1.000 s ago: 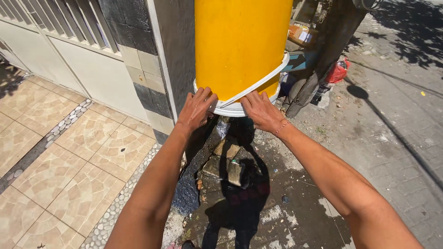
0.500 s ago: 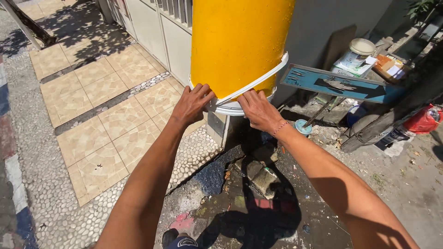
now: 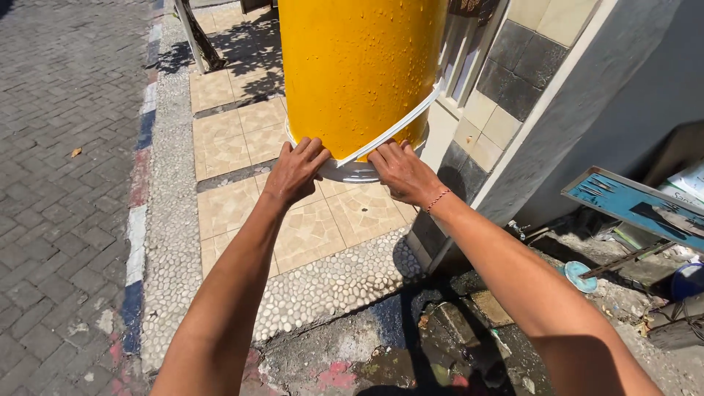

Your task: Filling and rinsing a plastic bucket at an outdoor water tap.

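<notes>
Harsh direct sun, hard dark shadows on wet ground; sharp focus, slight wide-angle bending at edges.

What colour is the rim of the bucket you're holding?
White, on a yellow bucket; the rim shows in the head view, between both hands.

Yellow bucket: upper part cut off by top edge; mouth hidden, facing away. Fingertips of left hand and right hand tucked behind white rim, unseen. Blue board cut by right edge. Small debris on wet ground too small to tell.
</notes>
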